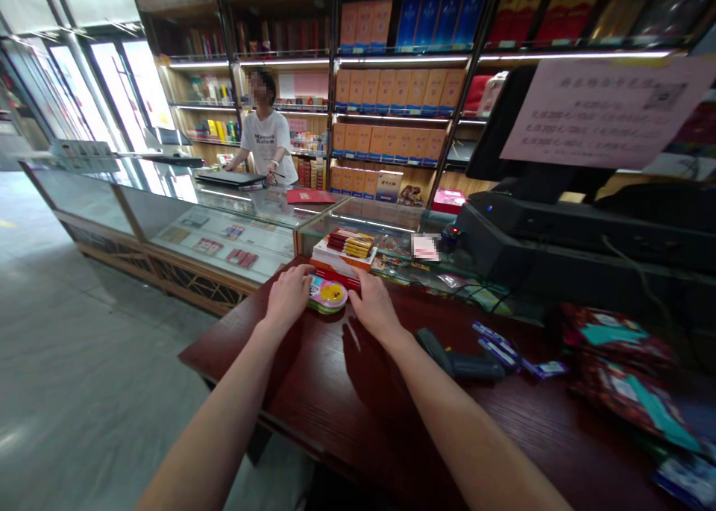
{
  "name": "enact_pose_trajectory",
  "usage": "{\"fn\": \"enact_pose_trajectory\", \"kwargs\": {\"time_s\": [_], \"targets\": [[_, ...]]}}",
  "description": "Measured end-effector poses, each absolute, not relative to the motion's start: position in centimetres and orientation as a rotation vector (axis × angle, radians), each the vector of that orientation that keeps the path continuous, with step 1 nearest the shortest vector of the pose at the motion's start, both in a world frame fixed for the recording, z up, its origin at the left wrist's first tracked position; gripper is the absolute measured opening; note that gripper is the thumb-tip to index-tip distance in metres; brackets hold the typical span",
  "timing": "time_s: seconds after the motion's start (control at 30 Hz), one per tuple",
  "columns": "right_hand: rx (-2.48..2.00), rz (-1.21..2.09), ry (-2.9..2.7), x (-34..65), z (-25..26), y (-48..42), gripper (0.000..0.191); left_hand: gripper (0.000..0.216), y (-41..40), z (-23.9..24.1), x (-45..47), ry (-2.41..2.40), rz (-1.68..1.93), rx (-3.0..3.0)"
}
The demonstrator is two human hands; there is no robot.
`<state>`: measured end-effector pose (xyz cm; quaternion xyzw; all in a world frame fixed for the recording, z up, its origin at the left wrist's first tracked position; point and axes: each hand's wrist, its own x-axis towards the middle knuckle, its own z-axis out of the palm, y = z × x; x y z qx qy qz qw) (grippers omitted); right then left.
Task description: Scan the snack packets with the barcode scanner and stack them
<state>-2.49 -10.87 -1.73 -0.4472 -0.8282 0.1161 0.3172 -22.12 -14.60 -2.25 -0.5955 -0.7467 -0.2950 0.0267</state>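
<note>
Shelves [403,60] rise beyond a dark table [316,373]; hands [288,296] (curled, grip unclear) flank a pink pack [327,295].

Glare from doors [146,82]; shelf strips [403,60] lit; desk [313,377] shadowed; edges blurred.

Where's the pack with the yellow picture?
In the head view, the pack is just left of centre, between the left hand and right hand, in front of the white box.

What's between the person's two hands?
In the head view, a colourful rounded item lies between left hand and right hand, with a white box beyond.
</note>
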Motion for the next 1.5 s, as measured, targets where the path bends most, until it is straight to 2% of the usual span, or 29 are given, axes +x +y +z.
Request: {"fn": "enact_pose_trajectory", "kwargs": {"time_s": [0.43, 0.63, 1.5], "targets": [[-1.282, 0.250, -2.155, 5.2, -0.3, -10.6, 0.043, 0.032, -13.2, -0.7, -14.9, -2.129, -0.854, -2.096], [-1.367, 0.239, -2.098, 9.6, -0.9, -10.7, 0.039, 0.029, -12.0, -0.9, -11.8, -2.056, -0.896, -2.241], [-1.703, 0.127, -1.771, 27.2, -3.7, -10.7, 0.036, 0.029, -6.1, -0.4, 2.4, -1.667, -0.664, -2.725]]}}
